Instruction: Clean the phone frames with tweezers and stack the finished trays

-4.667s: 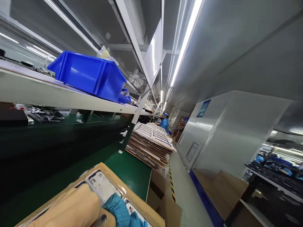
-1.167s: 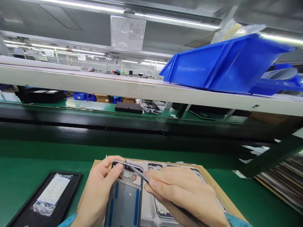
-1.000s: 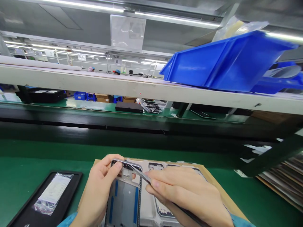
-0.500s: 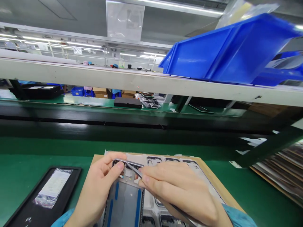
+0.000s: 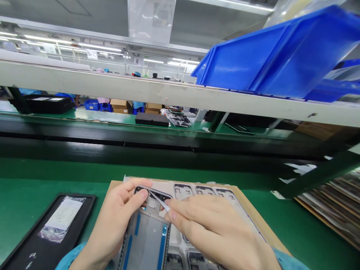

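Observation:
A phone frame with blue strips down its sides is tilted up in front of me. My left hand grips its upper left corner, with the thumb on the inner face and the fingers behind. In my right hand is a pair of tweezers, pinched between thumb and fingers. Their tips reach the inside of the frame's top edge, close to my left thumb. Whether the tips hold anything is too small to tell. Below the hands lies a pale tray with several more phone frames in its pockets.
A black tray with a bagged white paper lies on the green table at left. Cardboard sits under the pale tray. Stacked sheets stand at right. A shelf bearing a large blue bin crosses overhead.
The view has shifted slightly. Both hands keep their hold on the phone frame and the tweezers, and the tweezer tips stay near the frame's top edge.

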The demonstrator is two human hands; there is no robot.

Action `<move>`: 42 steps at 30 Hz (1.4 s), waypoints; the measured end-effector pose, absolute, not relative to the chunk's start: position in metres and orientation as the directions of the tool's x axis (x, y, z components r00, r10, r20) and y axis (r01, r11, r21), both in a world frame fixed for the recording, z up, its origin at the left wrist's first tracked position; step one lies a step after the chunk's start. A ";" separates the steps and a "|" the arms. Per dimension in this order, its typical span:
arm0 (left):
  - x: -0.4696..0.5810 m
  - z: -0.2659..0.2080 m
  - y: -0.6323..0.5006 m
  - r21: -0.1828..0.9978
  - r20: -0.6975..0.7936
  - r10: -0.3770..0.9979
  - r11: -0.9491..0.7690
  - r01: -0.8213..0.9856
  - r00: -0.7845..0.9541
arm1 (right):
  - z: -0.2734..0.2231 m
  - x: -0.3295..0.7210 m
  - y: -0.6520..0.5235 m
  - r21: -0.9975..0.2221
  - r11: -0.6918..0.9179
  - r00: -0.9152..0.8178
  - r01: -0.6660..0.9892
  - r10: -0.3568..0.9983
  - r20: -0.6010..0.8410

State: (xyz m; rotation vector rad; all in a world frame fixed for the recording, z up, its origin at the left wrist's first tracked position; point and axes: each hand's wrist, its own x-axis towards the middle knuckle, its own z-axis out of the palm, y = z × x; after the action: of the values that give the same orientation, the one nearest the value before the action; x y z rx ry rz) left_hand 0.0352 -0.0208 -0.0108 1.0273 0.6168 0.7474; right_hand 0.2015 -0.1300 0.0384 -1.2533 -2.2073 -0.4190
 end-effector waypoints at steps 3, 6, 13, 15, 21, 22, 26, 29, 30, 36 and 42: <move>0.035 -0.013 -0.019 0.925 -0.109 0.781 0.306 -0.224 0.615 | 0.038 0.201 -0.130 0.042 0.535 -0.441 0.844 0.646 0.623; 0.036 -0.015 -0.018 0.934 -0.095 0.775 0.286 -0.213 0.624 | 0.041 0.203 -0.128 0.105 0.557 -0.488 0.824 0.602 0.633; 0.037 -0.015 -0.017 0.920 -0.096 0.756 0.316 -0.232 0.648 | 0.040 0.206 -0.127 0.139 0.549 -0.497 0.824 0.582 0.644; 0.037 -0.016 -0.017 0.917 -0.084 0.748 0.317 -0.243 0.658 | 0.038 0.207 -0.127 0.142 0.553 -0.497 0.821 0.570 0.654; 0.037 -0.019 -0.015 0.921 -0.065 0.749 0.299 -0.248 0.660 | 0.039 0.207 -0.126 0.122 0.568 -0.492 0.814 0.561 0.666; 0.037 -0.020 -0.014 0.918 -0.067 0.746 0.306 -0.252 0.662 | 0.038 0.207 -0.126 0.128 0.568 -0.496 0.813 0.561 0.663; 0.038 -0.020 -0.014 0.909 -0.063 0.741 0.320 -0.268 0.669 | 0.034 0.207 -0.125 0.116 0.560 -0.492 0.820 0.588 0.642; 0.037 -0.019 -0.013 0.913 -0.055 0.737 0.310 -0.264 0.673 | 0.033 0.207 -0.125 0.136 0.552 -0.497 0.823 0.582 0.643; 0.036 -0.019 -0.013 0.916 -0.050 0.735 0.303 -0.262 0.676 | 0.033 0.207 -0.125 0.149 0.552 -0.504 0.821 0.576 0.644; 0.038 -0.020 -0.012 0.909 -0.067 0.716 0.331 -0.253 0.695 | 0.038 0.210 -0.124 0.158 0.550 -0.506 0.820 0.569 0.648; 0.038 -0.020 -0.009 0.910 -0.077 0.701 0.339 -0.237 0.709 | 0.034 0.215 -0.119 0.087 0.620 -0.496 0.779 0.526 0.691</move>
State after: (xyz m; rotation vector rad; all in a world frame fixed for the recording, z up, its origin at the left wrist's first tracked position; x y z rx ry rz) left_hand 0.0376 -0.0093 -0.0197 1.0593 0.5102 0.6456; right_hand 0.2149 -0.1191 0.0338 -1.0197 -2.2140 -0.5226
